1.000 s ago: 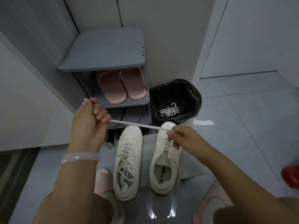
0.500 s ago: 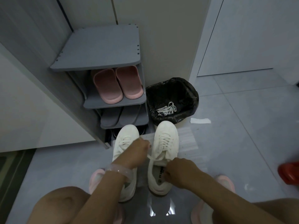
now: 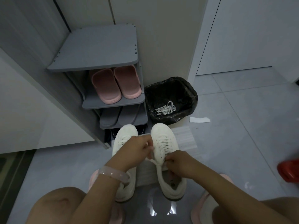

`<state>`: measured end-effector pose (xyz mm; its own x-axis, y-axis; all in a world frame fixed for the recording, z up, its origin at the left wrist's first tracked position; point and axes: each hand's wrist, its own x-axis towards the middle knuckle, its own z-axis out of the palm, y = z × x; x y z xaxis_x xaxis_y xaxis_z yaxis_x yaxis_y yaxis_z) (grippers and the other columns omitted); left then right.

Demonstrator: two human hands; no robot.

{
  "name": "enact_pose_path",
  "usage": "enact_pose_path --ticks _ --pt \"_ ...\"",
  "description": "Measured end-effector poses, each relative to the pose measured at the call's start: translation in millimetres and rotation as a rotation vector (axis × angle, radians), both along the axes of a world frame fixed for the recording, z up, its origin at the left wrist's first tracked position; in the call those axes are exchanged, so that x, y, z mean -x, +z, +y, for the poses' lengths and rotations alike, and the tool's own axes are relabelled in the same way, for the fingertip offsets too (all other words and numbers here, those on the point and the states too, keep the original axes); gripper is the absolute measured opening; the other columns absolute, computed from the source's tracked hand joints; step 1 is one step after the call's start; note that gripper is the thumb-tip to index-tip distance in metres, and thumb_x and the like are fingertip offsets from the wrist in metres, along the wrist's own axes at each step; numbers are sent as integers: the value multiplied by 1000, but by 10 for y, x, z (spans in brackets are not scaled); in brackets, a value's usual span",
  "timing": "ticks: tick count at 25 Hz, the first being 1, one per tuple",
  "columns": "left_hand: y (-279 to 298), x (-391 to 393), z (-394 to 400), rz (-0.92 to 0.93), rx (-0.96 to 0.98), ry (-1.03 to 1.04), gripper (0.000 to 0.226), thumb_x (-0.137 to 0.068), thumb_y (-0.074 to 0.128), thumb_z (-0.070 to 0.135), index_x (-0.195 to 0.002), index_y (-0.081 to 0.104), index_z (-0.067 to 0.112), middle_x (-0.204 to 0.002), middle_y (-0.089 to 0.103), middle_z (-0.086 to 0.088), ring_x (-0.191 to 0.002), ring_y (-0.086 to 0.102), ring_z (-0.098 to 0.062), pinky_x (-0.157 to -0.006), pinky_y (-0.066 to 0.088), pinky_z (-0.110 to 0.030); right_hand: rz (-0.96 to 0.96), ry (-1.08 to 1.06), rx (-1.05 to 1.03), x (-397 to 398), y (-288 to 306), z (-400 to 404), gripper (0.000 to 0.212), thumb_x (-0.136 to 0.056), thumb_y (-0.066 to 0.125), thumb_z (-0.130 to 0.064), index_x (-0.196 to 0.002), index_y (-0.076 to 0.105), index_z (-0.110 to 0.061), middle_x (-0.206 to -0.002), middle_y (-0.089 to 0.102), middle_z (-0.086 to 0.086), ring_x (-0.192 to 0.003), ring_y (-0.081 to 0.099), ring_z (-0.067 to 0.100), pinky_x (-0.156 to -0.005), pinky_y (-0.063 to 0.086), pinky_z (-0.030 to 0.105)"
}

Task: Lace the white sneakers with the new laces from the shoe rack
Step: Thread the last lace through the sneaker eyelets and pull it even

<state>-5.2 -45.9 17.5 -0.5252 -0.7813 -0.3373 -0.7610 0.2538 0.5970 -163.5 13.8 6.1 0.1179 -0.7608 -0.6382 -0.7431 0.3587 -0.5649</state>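
Observation:
Two white sneakers stand side by side on the floor, toes toward the grey shoe rack (image 3: 103, 46). The left sneaker (image 3: 124, 135) is partly covered by my left arm. The right sneaker (image 3: 163, 135) shows a white lace (image 3: 163, 143) crossed through its upper eyelets. My left hand (image 3: 137, 147) pinches a lace end between the two shoes. At the top eyelets of the right sneaker, my right hand (image 3: 179, 164) grips the lace, fingers curled.
A black-lined bin (image 3: 171, 94) beside the rack holds a bundle of old white laces (image 3: 166, 108). Pink slippers (image 3: 114, 84) sit on the rack's shelf, grey ones below. A paper strip (image 3: 199, 119) lies on the tiles and a red object (image 3: 289, 172) at right.
One second ago both hands held the lace stretched taut above the shoes. They have since dropped down to the right sneaker's top eyelets, and the view tilted slightly down.

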Motion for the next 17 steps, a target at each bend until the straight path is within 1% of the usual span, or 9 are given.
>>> enact_pose_path --ticks 3,5,7,8,10,12,13,15,17 --pt "127 -118 -29 -63 -152 -115 15 -91 56 21 -76 55 21 -82 73 3 -63 55 7 -57 38 -6 -224 -343 -48 -8 20 22 23 -89 44 -6 -80 66 -7 -70 62 5 -51 46 10 -45 35 17" --pt "116 -148 -27 -109 -205 -180 8 -87 61 19 -80 62 16 -79 71 5 -70 58 4 -65 44 -10 -377 -593 -38 -1 21 20 28 -89 41 -4 -93 68 -9 -61 65 4 -42 43 8 -39 34 15" --pt "27 -100 1 -134 -178 -184 5 -85 62 15 -84 66 12 -77 66 7 -78 60 -4 -74 46 -18 -458 -671 -37 13 33 6 35 -90 37 -2 -103 64 -20 -58 67 1 -40 44 7 -38 35 14" --pt "-26 -58 14 -127 -122 -164 7 -85 61 13 -86 67 10 -78 67 5 -79 59 -6 -73 45 -18 -426 -639 -16 6 42 -5 34 -90 38 -3 -101 64 -21 -59 68 0 -40 47 6 -39 37 14" --pt "-136 29 31 -93 -16 -119 10 -85 60 13 -87 67 7 -83 71 -3 -78 59 -8 -69 41 -16 -211 -482 101 3 6 -24 26 -91 44 -10 -91 70 -14 -64 70 2 -44 53 5 -43 41 13" --pt "-232 100 55 -93 61 -93 12 -86 59 14 -87 67 6 -88 71 -7 -82 60 -14 -71 43 -21 36 -270 233 1 -60 -9 27 -91 48 -17 -86 72 -7 -71 71 7 -58 62 10 -50 44 13" --pt "-275 123 75 -112 95 -97 12 -86 58 16 -87 66 8 -89 70 -7 -86 61 -17 -75 45 -25 104 -202 263 -1 -101 5 28 -91 48 -19 -86 72 -5 -75 72 9 -66 65 15 -52 43 13" --pt "-340 160 121 -140 169 -120 14 -88 56 22 -88 65 11 -92 68 -6 -90 60 -20 -78 47 -32 167 -136 302 0 -156 22 30 -92 46 -20 -91 73 -7 -86 71 11 -74 64 20 -51 40 13" --pt "-350 181 145 -142 238 -126 14 -89 52 23 -89 63 14 -93 67 -5 -91 60 -20 -75 46 -31 174 -75 328 -9 -180 27 31 -93 42 -20 -102 71 -15 -98 70 10 -83 62 20 -59 42 18"
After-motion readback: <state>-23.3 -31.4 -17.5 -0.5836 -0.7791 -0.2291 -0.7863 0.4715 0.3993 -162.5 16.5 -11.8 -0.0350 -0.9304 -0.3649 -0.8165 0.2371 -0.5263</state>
